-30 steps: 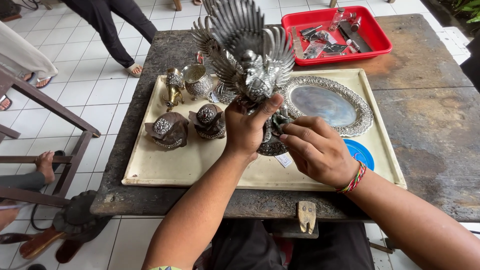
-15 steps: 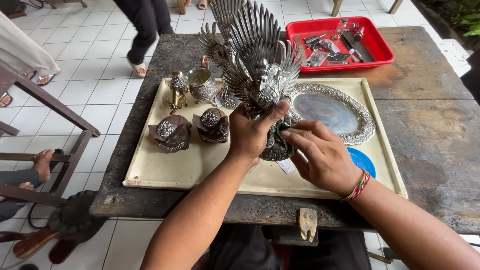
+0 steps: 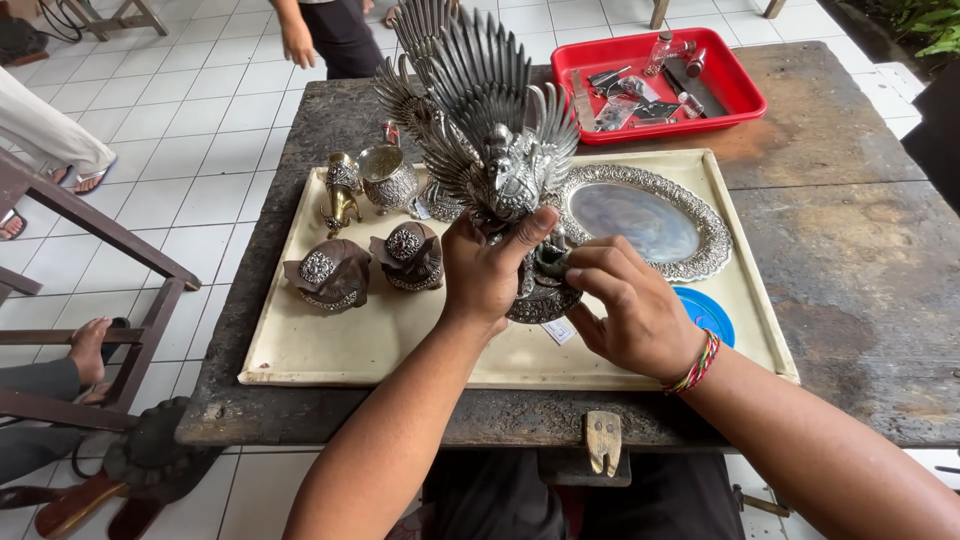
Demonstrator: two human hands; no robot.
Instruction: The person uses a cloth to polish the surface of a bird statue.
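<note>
On the dark wooden desk (image 3: 830, 250) lies a flat cream board (image 3: 400, 345), and a silver bird statue (image 3: 490, 165) stands near the middle of it. The statue is upright, with big spread wings and a tall fan of feathers behind its head.

The left hand (image 3: 487, 272) is wrapped around the statue just under the bird's body, with the thumb pointing up along the front. The right hand (image 3: 630, 305) is beside it, and its fingers pinch a small dark part low on the statue, just above the round base (image 3: 540, 300). A striped string bracelet (image 3: 695, 362) sits on the right wrist.

Left of the statue are two brown lidded boxes (image 3: 365, 265) with silver tops, side by side. Behind them stand a small golden figure (image 3: 340, 192) and a silver cup (image 3: 388, 178). Right of the statue lies an oval silver tray (image 3: 640, 220) with a fancy rim. A blue round disc (image 3: 705, 312) peeks out just past the right hand, and a small white tag (image 3: 560, 331) lies by the base.

A red plastic tray (image 3: 655, 85) full of small tools sits at the far side of the desk, off the board. Other people's legs and feet show on the white floor tiles (image 3: 200, 150).
</note>
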